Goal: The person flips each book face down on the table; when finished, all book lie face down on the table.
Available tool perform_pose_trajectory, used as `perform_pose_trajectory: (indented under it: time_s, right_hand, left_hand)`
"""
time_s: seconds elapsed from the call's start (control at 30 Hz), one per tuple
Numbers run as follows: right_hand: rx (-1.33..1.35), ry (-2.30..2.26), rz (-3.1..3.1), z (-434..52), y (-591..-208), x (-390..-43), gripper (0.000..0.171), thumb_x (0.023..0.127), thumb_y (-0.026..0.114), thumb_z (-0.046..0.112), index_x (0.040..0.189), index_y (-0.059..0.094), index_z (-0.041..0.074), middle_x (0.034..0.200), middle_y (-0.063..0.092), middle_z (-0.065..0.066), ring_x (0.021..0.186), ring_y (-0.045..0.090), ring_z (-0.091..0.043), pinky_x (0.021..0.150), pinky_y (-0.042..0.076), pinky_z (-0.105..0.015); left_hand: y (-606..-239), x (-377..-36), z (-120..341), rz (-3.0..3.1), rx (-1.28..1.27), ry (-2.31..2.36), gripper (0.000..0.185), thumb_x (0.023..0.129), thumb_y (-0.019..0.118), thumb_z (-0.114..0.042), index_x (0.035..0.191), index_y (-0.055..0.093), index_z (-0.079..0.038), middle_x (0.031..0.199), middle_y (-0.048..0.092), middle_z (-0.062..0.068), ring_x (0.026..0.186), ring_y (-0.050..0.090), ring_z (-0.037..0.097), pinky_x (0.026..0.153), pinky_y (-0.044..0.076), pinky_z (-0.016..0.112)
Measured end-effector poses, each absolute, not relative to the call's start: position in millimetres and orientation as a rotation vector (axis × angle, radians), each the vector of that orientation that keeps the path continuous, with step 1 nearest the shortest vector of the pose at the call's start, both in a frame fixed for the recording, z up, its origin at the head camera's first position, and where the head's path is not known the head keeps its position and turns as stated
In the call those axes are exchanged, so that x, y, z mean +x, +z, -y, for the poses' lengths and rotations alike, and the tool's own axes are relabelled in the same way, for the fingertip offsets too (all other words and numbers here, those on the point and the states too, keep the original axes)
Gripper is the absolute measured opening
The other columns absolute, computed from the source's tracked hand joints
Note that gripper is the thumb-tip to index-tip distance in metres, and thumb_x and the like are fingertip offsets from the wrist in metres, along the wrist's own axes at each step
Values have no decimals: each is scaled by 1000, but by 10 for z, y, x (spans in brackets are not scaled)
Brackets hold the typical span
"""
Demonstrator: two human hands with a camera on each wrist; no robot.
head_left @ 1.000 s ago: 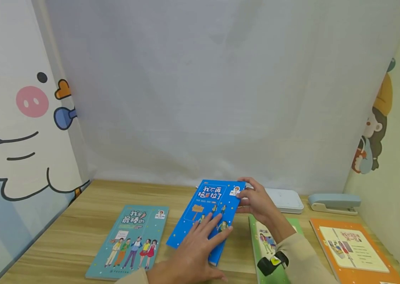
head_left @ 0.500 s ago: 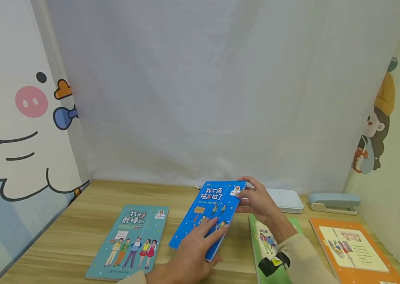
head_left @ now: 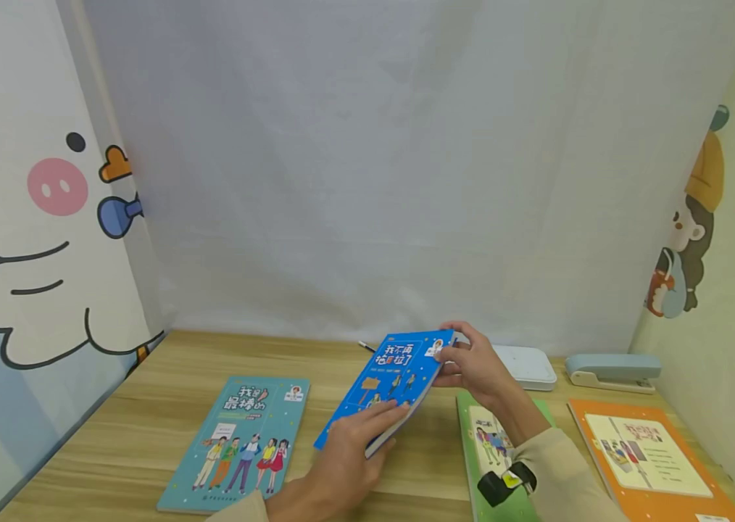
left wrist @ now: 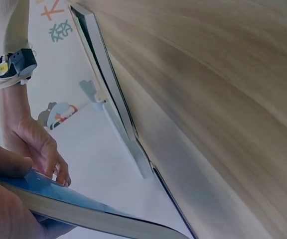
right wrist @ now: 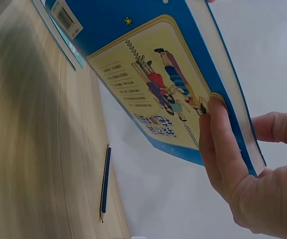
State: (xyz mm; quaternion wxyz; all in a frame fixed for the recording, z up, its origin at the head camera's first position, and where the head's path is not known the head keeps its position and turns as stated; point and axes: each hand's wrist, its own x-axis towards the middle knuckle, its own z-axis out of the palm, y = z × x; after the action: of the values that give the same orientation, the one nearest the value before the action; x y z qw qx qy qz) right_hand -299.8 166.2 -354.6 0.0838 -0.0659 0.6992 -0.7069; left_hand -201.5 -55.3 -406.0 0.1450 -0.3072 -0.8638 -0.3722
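Note:
A bright blue book (head_left: pixel 393 377) is lifted off the wooden desk (head_left: pixel 146 413) and tilted, its right edge raised. My left hand (head_left: pixel 357 442) grips its near edge, thumb on the cover and fingers beneath. My right hand (head_left: pixel 468 362) pinches its far right corner. In the right wrist view the blue book's (right wrist: pixel 158 79) back cover shows, with my fingers (right wrist: pixel 223 144) under it. The left wrist view shows the book's page edge (left wrist: pixel 83 211) held from below.
A teal book (head_left: pixel 240 438) lies flat to the left. A green book (head_left: pixel 491 449) and an orange book (head_left: pixel 641 457) lie to the right. At the back stand a white box (head_left: pixel 527 366) and a pale blue stapler (head_left: pixel 612 371). A pencil (right wrist: pixel 104 181) lies near the backdrop.
The blue book has come up off the desk and tilted, right side higher. My left hand went from lying flat on its cover to gripping its near edge.

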Motion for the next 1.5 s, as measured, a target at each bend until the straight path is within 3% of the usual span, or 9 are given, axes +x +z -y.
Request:
perform_pose_trajectory:
  time_s: [0.23, 0.47, 0.8, 1.03, 1.27, 1.33, 1.5]
  right_hand:
    - [-194, -2116, -2090, -1652, -3522, -2988, 56, 93, 53, -4, 144, 30, 2, 108, 60, -22, 71, 74, -23, 72, 63, -40]
    - [-192, -2100, -2112, -1632, -3489, -2990, 56, 95, 53, -2, 145, 29, 1, 115, 56, -28, 73, 74, -22, 75, 63, -39]
    - [-169, -2132, -2047, -1613, -3480, -2995, 53, 93, 51, 0, 140, 28, -1, 126, 49, -38, 74, 73, -21, 73, 63, -31]
    - [-198, -2152, -1970, -1620, -3469, -3004, 45, 93, 53, 3, 133, 31, 2, 125, 50, -27, 75, 74, -19, 76, 62, -29]
    - [-250, -2145, -1946, -1642, -3468, -2985, 33, 99, 58, 12, 123, 35, 7, 100, 53, -9, 79, 75, -22, 77, 62, -32]
    - [-260, -2136, -1954, -1646, -3474, -2978, 34, 100, 59, 17, 123, 36, 8, 98, 51, -8, 80, 75, -21, 78, 62, -32]
    - [-261, -2143, -1976, -1666, -3515, -2966, 39, 102, 57, 28, 127, 37, 7, 106, 48, -12, 84, 75, -20, 81, 62, -34]
  left_hand:
    - [-4116, -2078, 552, 2296, -855, -1150, 48, 86, 67, 12, 129, 68, -11, 126, 70, 14, 117, 67, 31, 98, 54, 47]
    - [-4112, -2107, 569, 2228, -837, -1176, 47, 85, 66, 15, 126, 68, -7, 122, 70, 18, 115, 67, 34, 98, 54, 47]
    - [-4071, -2160, 611, 2067, -874, -1175, 47, 80, 64, 21, 122, 69, 2, 116, 70, 25, 105, 70, 38, 88, 59, 43]
    - [-4018, -2150, 629, 2052, -815, -1218, 49, 77, 66, 21, 122, 69, 2, 117, 71, 24, 102, 72, 36, 85, 60, 41]
    - [-3981, -2157, 656, 2019, -789, -1209, 47, 76, 67, 20, 119, 70, 2, 113, 72, 24, 99, 73, 33, 84, 61, 36]
    - [-3977, -2160, 666, 2011, -783, -1226, 47, 76, 67, 21, 119, 70, 2, 112, 72, 24, 94, 74, 32, 76, 62, 29]
    - [-3948, -2169, 675, 1983, -792, -1322, 46, 79, 63, 22, 122, 68, 4, 111, 70, 29, 93, 74, 37, 74, 61, 23]
